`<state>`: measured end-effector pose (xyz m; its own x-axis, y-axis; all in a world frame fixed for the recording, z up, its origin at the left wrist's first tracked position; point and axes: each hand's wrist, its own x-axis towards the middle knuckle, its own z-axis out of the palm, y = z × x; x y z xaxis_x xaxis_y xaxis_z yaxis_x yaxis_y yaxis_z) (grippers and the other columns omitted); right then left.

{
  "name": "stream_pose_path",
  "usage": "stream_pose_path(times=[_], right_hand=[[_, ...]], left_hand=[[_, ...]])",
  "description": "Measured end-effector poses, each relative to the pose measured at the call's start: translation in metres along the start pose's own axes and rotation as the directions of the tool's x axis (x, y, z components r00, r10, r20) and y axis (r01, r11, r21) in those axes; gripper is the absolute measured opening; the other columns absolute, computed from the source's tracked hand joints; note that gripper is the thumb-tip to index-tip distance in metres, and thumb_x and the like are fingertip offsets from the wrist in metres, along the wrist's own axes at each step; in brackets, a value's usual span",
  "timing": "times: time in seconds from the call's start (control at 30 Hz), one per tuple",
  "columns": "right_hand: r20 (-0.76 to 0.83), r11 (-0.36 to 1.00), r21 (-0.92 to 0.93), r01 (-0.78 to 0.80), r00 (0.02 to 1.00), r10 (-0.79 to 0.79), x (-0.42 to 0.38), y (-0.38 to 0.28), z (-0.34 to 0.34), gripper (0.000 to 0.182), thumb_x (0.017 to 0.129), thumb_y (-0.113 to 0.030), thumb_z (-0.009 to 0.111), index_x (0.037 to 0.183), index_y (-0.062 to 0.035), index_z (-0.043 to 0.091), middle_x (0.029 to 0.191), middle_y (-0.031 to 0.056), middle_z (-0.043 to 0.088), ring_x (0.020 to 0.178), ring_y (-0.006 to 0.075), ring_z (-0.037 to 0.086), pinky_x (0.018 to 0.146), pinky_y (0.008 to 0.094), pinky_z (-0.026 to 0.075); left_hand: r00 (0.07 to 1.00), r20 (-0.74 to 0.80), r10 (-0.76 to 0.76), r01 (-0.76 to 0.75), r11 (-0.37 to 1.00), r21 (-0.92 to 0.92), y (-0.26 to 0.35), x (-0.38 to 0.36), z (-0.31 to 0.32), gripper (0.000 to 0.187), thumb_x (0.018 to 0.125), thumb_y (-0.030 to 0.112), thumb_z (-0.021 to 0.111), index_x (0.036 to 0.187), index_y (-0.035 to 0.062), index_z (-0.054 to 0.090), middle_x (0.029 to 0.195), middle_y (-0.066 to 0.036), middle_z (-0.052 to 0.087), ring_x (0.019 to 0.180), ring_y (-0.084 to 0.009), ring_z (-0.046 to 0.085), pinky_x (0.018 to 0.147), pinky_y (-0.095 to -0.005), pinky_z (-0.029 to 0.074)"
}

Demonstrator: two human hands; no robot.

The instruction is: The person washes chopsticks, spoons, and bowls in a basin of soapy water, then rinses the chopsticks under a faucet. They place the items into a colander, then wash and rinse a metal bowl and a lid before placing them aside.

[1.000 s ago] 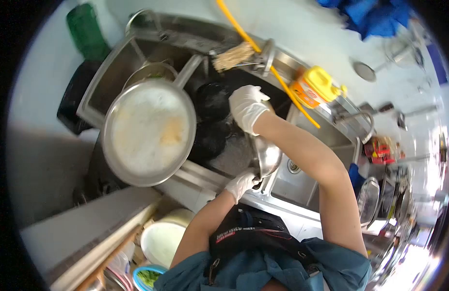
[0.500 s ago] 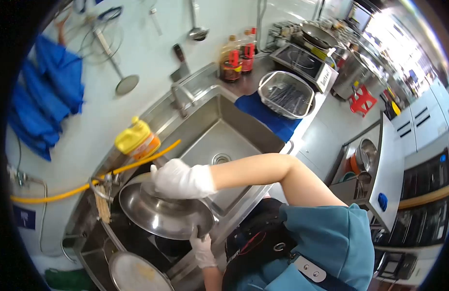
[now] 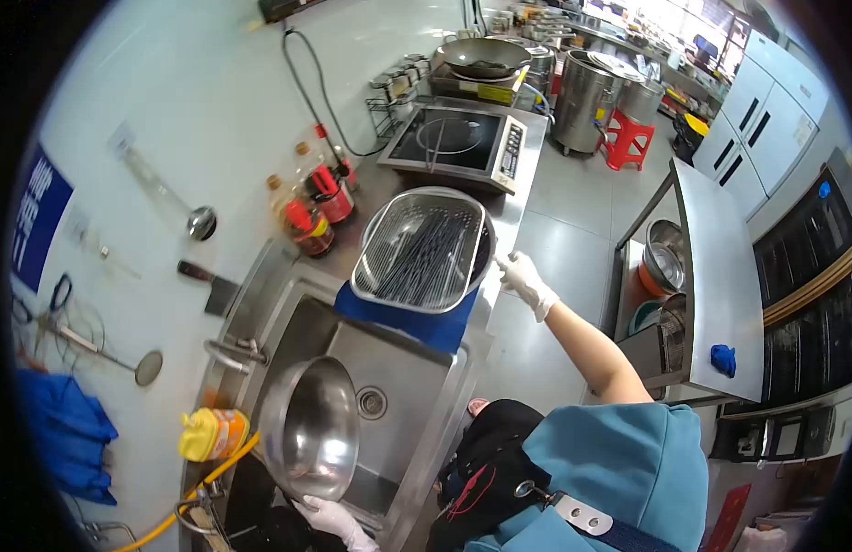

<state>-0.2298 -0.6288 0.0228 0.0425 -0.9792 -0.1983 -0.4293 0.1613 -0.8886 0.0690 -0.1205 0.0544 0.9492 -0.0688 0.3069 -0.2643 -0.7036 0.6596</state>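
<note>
My left hand (image 3: 329, 517), in a white glove, grips the lower rim of a steel mixing bowl (image 3: 317, 423). The bowl is tilted on its side over the sink (image 3: 403, 368), its shiny inside facing right. My right hand (image 3: 527, 283), gloved too, reaches out past the counter edge with fingers apart, fingertips close to a round metal basin (image 3: 489, 247). Over that basin rests a perforated metal basket (image 3: 363, 267) holding many long dark strips (image 3: 421, 262). Beneath them lies a blue cloth (image 3: 412, 324), which hangs over the sink's edge.
A faucet (image 3: 235, 354) and a yellow bottle (image 3: 213, 434) stand along the sink's wall side, beside a yellow hose (image 3: 210, 478). Sauce bottles (image 3: 302, 216) and an induction cooker (image 3: 449, 138) sit behind the basket. A steel table (image 3: 725, 276) stands to the right.
The view has swung right. My right hand has left the bowl and moved over to the basin under the basket. The bowl, still in my left hand, has tipped up more steeply.
</note>
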Motion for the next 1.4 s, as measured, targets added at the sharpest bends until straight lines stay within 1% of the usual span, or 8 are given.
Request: stream_pose_path(times=[0.1,0.3,0.5,0.57,0.63,0.87,1.17,1.4], right_hand=[[0.363,0.910,0.300,-0.288,0.916,0.170,0.007,-0.008,-0.001,0.063,0.084,-0.044,0.061,0.115,0.0088,0.049,0.099,0.0213,0.058,0.071,0.0261,0.063,0.057,0.0362,0.055],[0.397,0.889,0.316,-0.333,0.897,0.195,0.039,-0.001,0.030,0.034,0.087,-0.029,0.060,0.103,0.0012,0.059,0.082,0.0134,0.065,0.066,0.0226,0.063,0.053,0.0360,0.054],[0.191,0.930,0.251,-0.270,0.955,0.226,0.073,0.042,0.066,0.015,0.077,-0.007,0.056,0.083,0.0064,0.057,0.067,0.0126,0.057,0.053,0.0219,0.057,0.043,0.0336,0.049],[0.243,0.958,0.247,-0.147,0.966,0.085,0.054,0.019,0.048,0.016,0.075,-0.009,0.057,0.080,0.0057,0.060,0.065,0.0120,0.058,0.051,0.0195,0.053,0.042,0.0319,0.042],[0.207,0.976,0.180,-0.126,0.974,0.088,0.060,0.026,0.053,0.017,0.075,-0.007,0.056,0.084,0.0062,0.062,0.070,0.0120,0.061,0.054,0.0217,0.056,0.049,0.0335,0.047],[0.302,0.900,0.308,-0.309,0.929,0.215,0.034,-0.009,0.030,0.013,0.076,-0.001,0.051,0.081,0.0080,0.058,0.065,0.0137,0.059,0.050,0.0221,0.058,0.044,0.0315,0.050],[0.269,0.857,0.448,-0.253,0.953,0.140,-0.034,-0.049,-0.087,0.013,0.077,0.000,0.052,0.078,0.0091,0.061,0.065,0.0121,0.059,0.053,0.0168,0.057,0.045,0.0283,0.046],[-0.015,0.809,0.558,-0.185,0.972,0.233,-0.081,-0.025,-0.181,0.010,0.077,-0.004,0.054,0.071,-0.0002,0.061,0.058,0.0011,0.050,0.047,0.0101,0.043,0.044,0.0252,0.034]], left_hand=[[0.927,0.071,0.368,-0.375,0.916,0.144,0.049,0.006,-0.001,0.043,0.086,0.003,0.049,0.128,-0.0049,0.042,0.125,-0.024,0.050,0.113,-0.0389,0.051,0.095,-0.0419,0.043],[0.842,0.108,0.528,-0.536,0.800,0.271,0.102,-0.004,0.011,0.045,0.083,-0.002,0.049,0.128,-0.0035,0.043,0.126,-0.021,0.050,0.111,-0.0376,0.052,0.092,-0.0420,0.045],[0.957,0.219,-0.190,0.164,0.978,0.130,0.087,-0.010,0.041,0.040,0.082,0.005,0.050,0.120,-0.0065,0.048,0.115,-0.023,0.058,0.100,-0.0379,0.058,0.089,-0.0418,0.045],[0.966,0.228,-0.125,0.216,0.875,-0.433,-0.014,-0.008,0.083,0.041,0.078,0.010,0.054,0.116,-0.0046,0.051,0.111,-0.017,0.060,0.096,-0.0346,0.059,0.088,-0.0426,0.044],[0.683,0.367,-0.631,0.726,0.641,-0.249,0.088,-0.030,0.050,0.040,0.076,0.010,0.055,0.114,-0.0033,0.053,0.105,-0.012,0.060,0.094,-0.0320,0.059,0.086,-0.0404,0.046],[0.416,0.652,-0.634,0.897,0.403,-0.180,0.043,-0.020,0.069,0.015,0.077,0.008,0.056,0.089,-0.0003,0.052,0.077,-0.011,0.056,0.054,-0.0208,0.053,0.041,-0.0266,0.039],[0.559,0.762,-0.326,0.754,0.583,-0.304,0.102,0.029,0.122,0.019,0.077,0.007,0.055,0.091,-0.0068,0.055,0.079,-0.016,0.061,0.051,-0.0226,0.058,0.037,-0.0276,0.043],[0.378,0.917,-0.126,0.792,0.557,-0.250,0.236,0.009,0.231,0.021,0.079,0.007,0.051,0.096,-0.0030,0.058,0.080,-0.014,0.063,0.060,-0.0210,0.061,0.043,-0.0265,0.049]])
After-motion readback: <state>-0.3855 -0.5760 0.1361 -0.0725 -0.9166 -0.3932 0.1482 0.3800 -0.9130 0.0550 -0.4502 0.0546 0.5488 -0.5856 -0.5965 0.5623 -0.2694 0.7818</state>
